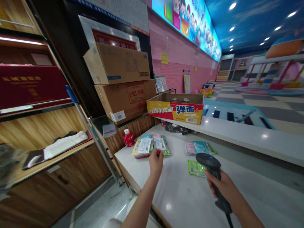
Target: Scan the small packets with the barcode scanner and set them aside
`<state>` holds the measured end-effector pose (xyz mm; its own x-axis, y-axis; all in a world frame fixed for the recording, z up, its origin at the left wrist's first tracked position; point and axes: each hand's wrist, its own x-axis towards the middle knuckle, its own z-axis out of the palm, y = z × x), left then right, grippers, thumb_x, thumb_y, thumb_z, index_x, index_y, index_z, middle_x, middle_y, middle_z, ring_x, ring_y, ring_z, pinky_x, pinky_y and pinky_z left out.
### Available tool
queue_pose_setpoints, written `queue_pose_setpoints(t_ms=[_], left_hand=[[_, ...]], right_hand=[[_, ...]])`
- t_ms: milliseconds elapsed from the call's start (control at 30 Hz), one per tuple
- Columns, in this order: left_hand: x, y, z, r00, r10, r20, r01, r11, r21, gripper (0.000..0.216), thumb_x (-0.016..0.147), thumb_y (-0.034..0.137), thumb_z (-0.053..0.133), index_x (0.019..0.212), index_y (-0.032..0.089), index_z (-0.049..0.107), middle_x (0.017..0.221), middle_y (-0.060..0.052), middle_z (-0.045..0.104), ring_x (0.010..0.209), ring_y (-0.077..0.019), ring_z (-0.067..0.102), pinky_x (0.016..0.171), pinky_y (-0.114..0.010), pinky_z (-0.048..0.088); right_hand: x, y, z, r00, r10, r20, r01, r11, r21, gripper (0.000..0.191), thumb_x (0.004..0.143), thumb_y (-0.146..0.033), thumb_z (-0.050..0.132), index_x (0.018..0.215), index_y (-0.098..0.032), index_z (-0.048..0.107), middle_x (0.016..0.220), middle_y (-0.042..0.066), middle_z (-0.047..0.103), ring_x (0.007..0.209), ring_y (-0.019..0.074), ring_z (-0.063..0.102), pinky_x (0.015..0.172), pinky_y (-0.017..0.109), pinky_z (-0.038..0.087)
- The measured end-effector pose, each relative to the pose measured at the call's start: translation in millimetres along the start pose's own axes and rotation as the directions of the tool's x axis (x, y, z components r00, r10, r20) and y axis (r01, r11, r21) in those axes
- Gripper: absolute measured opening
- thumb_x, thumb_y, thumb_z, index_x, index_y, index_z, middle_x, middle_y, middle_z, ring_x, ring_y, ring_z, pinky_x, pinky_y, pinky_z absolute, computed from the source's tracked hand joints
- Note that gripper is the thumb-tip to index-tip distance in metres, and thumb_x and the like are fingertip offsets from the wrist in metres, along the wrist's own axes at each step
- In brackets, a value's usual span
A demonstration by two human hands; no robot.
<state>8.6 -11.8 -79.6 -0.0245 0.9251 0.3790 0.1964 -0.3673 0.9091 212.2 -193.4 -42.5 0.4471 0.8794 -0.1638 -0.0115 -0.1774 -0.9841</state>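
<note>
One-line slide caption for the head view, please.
Right hand grips a black handheld scanner above a glossy white counter; left hand is at piled, flat, colourful plastic packets.

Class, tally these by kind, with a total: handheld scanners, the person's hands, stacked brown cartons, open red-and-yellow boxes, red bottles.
Scanner: 1
Hands: 2
Brown cartons: 2
Red-and-yellow box: 1
Red bottle: 1
Total: 7

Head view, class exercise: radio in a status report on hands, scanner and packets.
Right hand gripping black scanner. Left hand at packet pile, grip unclear. Scanner partly blocking view of green packet. Red bottle standing beside pile.
</note>
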Motion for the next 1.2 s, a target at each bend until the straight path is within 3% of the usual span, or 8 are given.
queue_pose_setpoints(t_ms=[233, 367, 467, 667, 800, 900, 1033, 1200], left_hand=[[-41, 11, 80, 0.900, -0.010, 0.435, -0.124, 0.952, 0.278, 0.005, 0.068, 0.017, 0.065, 0.073, 0.019, 0.066, 0.073, -0.006, 0.060, 0.074, -0.0200, 0.057, 0.075, -0.032, 0.041], [-39, 18, 104, 0.804, -0.093, 0.588, -0.219, 0.872, 0.438, 0.045, 0.059, 0.026, 0.076, 0.102, 0.019, 0.068, 0.102, -0.014, 0.060, 0.100, -0.0301, 0.055, 0.090, -0.039, 0.040], [-33, 18, 110, 0.753, -0.148, 0.641, -0.255, 0.832, 0.492, 0.059, 0.049, 0.028, 0.084, 0.104, 0.019, 0.067, 0.112, -0.016, 0.056, 0.107, -0.0346, 0.052, 0.093, -0.042, 0.039], [-29, 2, 101, 0.858, -0.070, 0.509, -0.161, 0.904, 0.395, 0.052, 0.034, 0.025, 0.088, 0.077, 0.020, 0.060, 0.080, -0.005, 0.059, 0.082, -0.0260, 0.059, 0.078, -0.037, 0.047], [-19, -9, 85, 0.881, -0.185, 0.435, 0.155, 0.982, 0.105, 0.034, 0.055, 0.032, 0.080, 0.065, 0.021, 0.049, 0.057, 0.003, 0.052, 0.053, -0.0157, 0.054, 0.054, -0.029, 0.048], [-14, -17, 70, 0.893, -0.267, 0.362, 0.355, 0.912, -0.203, 0.036, 0.062, 0.040, 0.075, 0.070, 0.021, 0.045, 0.053, 0.007, 0.049, 0.048, -0.0131, 0.054, 0.050, -0.029, 0.050], [-19, -32, 52, 0.945, -0.241, 0.219, 0.312, 0.864, -0.396, 0.040, 0.065, 0.044, 0.071, 0.077, 0.021, 0.040, 0.059, 0.008, 0.050, 0.054, -0.0121, 0.056, 0.056, -0.028, 0.053], [-29, -42, 45, 0.980, -0.195, 0.042, 0.197, 0.909, -0.368, 0.033, 0.070, 0.041, 0.067, 0.079, 0.021, 0.042, 0.065, 0.005, 0.050, 0.058, -0.0107, 0.055, 0.056, -0.024, 0.050]], right_hand=[[10, -1, -21, 0.986, 0.005, -0.165, 0.009, 0.996, 0.084, 0.037, 0.068, -0.053, 0.069, 0.075, -0.021, 0.050, 0.043, -0.008, 0.052, 0.033, 0.0095, 0.045, 0.032, 0.021, 0.039], [14, 1, -26, 0.988, 0.017, -0.152, 0.002, 0.993, 0.120, 0.039, 0.067, -0.053, 0.070, 0.075, -0.021, 0.048, 0.043, -0.008, 0.052, 0.033, 0.0094, 0.045, 0.032, 0.021, 0.038], [16, 3, -25, 0.987, 0.017, -0.158, 0.004, 0.991, 0.133, 0.038, 0.068, -0.053, 0.069, 0.076, -0.022, 0.048, 0.043, -0.008, 0.052, 0.033, 0.0093, 0.044, 0.031, 0.021, 0.037], [17, 2, -21, 0.987, 0.031, -0.156, -0.009, 0.990, 0.139, 0.037, 0.068, -0.051, 0.069, 0.075, -0.021, 0.048, 0.045, -0.008, 0.052, 0.032, 0.0091, 0.045, 0.031, 0.021, 0.038], [15, 3, -17, 0.991, 0.035, -0.129, -0.019, 0.992, 0.125, 0.036, 0.067, -0.049, 0.071, 0.074, -0.022, 0.048, 0.044, -0.008, 0.052, 0.032, 0.0096, 0.045, 0.031, 0.021, 0.038], [12, 4, -10, 0.996, 0.035, -0.080, -0.025, 0.993, 0.118, 0.036, 0.066, -0.048, 0.072, 0.077, -0.021, 0.050, 0.044, -0.009, 0.052, 0.033, 0.0103, 0.046, 0.031, 0.022, 0.038], [4, 9, 8, 0.999, 0.028, 0.023, -0.030, 0.995, 0.096, 0.036, 0.069, -0.050, 0.067, 0.083, -0.021, 0.052, 0.046, -0.010, 0.050, 0.032, 0.0093, 0.045, 0.030, 0.020, 0.037], [-7, 15, 27, 0.979, 0.026, 0.201, -0.032, 0.999, 0.023, 0.036, 0.073, -0.052, 0.063, 0.087, -0.020, 0.051, 0.047, -0.010, 0.050, 0.030, 0.0086, 0.044, 0.028, 0.019, 0.035]])
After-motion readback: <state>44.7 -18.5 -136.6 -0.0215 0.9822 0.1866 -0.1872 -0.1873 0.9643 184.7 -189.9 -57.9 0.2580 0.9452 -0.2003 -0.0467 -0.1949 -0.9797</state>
